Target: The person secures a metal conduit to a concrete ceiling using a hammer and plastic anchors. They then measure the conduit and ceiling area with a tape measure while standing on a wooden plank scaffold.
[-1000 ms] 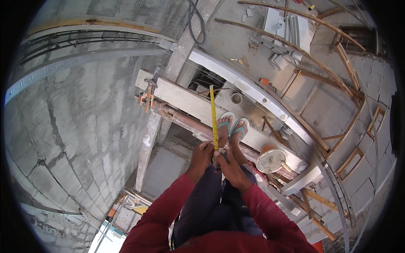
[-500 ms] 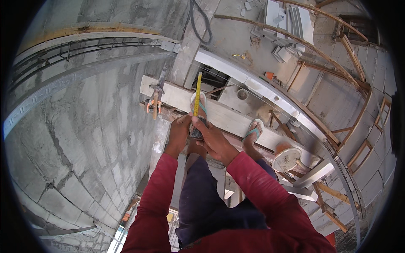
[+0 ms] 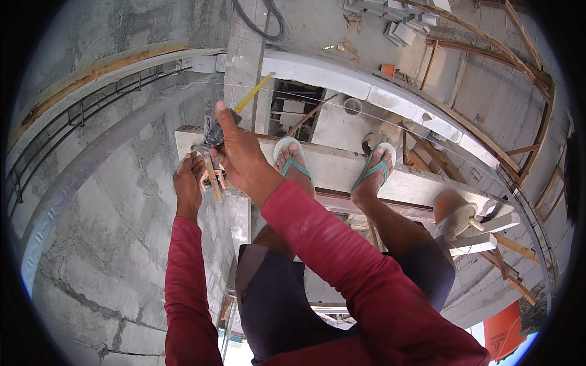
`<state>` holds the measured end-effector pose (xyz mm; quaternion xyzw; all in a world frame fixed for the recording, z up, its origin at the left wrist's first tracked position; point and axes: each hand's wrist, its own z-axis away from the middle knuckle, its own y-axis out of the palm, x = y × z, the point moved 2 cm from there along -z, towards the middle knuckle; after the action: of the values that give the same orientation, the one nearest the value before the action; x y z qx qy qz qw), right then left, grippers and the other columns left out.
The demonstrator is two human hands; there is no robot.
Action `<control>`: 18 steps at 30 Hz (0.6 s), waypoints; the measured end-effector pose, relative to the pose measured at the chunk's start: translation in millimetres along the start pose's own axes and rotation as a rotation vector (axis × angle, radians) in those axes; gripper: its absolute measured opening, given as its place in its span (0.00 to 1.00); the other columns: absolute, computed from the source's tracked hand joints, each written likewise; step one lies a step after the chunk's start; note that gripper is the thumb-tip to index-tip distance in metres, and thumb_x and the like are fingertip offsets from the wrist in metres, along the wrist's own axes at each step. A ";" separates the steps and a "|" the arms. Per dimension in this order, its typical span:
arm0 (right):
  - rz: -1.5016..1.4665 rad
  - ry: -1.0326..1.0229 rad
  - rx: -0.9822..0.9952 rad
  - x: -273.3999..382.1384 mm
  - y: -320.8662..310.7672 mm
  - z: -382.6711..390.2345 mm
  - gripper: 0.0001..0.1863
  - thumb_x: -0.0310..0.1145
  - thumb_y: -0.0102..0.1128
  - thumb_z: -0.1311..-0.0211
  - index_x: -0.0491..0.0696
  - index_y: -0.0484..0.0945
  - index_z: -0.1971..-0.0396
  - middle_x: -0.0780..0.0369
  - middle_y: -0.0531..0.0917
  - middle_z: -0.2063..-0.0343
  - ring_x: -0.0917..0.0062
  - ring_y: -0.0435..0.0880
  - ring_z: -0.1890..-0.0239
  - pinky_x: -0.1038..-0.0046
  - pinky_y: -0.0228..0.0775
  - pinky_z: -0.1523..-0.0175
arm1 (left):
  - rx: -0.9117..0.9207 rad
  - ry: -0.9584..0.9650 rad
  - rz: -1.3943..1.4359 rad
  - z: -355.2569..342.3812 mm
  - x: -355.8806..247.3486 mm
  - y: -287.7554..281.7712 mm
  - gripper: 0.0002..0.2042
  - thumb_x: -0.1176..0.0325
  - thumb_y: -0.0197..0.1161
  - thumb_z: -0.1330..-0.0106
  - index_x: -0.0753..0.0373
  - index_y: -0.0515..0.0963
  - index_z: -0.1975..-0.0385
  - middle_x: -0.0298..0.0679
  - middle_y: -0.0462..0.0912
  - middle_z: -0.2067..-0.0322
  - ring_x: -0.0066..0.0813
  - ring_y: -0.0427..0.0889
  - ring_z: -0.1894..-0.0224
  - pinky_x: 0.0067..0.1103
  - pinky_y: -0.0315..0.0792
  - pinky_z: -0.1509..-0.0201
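The person's red sleeves (image 3: 342, 238) enter from the lower edge, above dark blue shorts (image 3: 281, 299). The right hand (image 3: 247, 161) is closed around the dark case of a tape measure (image 3: 213, 133), with the thumb along its upper side. The tape measure is located above the left end of a pale plank (image 3: 342, 161). Its yellow blade (image 3: 253, 94) projects from the case toward the upper right; the tip lines up with the left end of a row of white blocks (image 3: 360, 85). Contact at the tip cannot be determined.

The left hand (image 3: 188, 177) is positioned left of the case, fingers curled inward, close to a wooden-handled tool (image 3: 213, 180). Whether these fingers grip anything cannot be determined.

Both feet, in flip-flops with turquoise straps (image 3: 297, 168), are set apart on the plank. A bucket (image 3: 447, 204) is located near the plank's right end. A grey block wall (image 3: 134, 232) occupies the left side. Beyond the plank, a dark opening (image 3: 293, 110) adjoins the white row. Farther out are a coiled cable (image 3: 262, 27) and stacked light-coloured blocks (image 3: 400, 27).
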<state>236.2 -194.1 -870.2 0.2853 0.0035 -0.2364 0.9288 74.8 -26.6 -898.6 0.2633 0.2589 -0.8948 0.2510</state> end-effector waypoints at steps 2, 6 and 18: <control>-0.075 -0.015 0.009 2.7 -4.6 -17.6 0.30 0.66 0.72 0.40 0.52 0.78 0.60 0.68 0.77 0.66 0.82 0.74 0.63 0.74 0.72 0.58 | -0.025 0.103 -0.070 -51.0 9.2 -14.9 0.20 0.59 0.56 0.20 0.70 0.77 0.41 0.41 0.84 0.51 0.29 0.83 0.50 0.25 0.77 0.40; -0.175 0.034 0.035 16.4 -6.6 -34.2 0.32 0.67 0.72 0.41 0.52 0.75 0.58 0.68 0.74 0.66 0.81 0.74 0.63 0.72 0.73 0.56 | -0.083 0.174 -0.008 -140.0 9.3 -22.3 0.22 0.59 0.54 0.20 0.72 0.73 0.36 0.46 0.80 0.44 0.34 0.81 0.43 0.26 0.75 0.34; -0.144 0.059 0.225 18.1 -37.4 -16.6 0.29 0.61 0.67 0.33 0.51 0.73 0.50 0.66 0.75 0.59 0.79 0.75 0.55 0.70 0.75 0.48 | -0.016 0.320 -0.002 -250.8 4.8 -2.0 0.19 0.62 0.50 0.18 0.69 0.72 0.37 0.49 0.80 0.41 0.40 0.81 0.42 0.32 0.79 0.35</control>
<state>237.9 -220.3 -906.4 0.3936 0.0249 -0.2926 0.8711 155.7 122.7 -1083.2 0.4001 0.3029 -0.8396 0.2080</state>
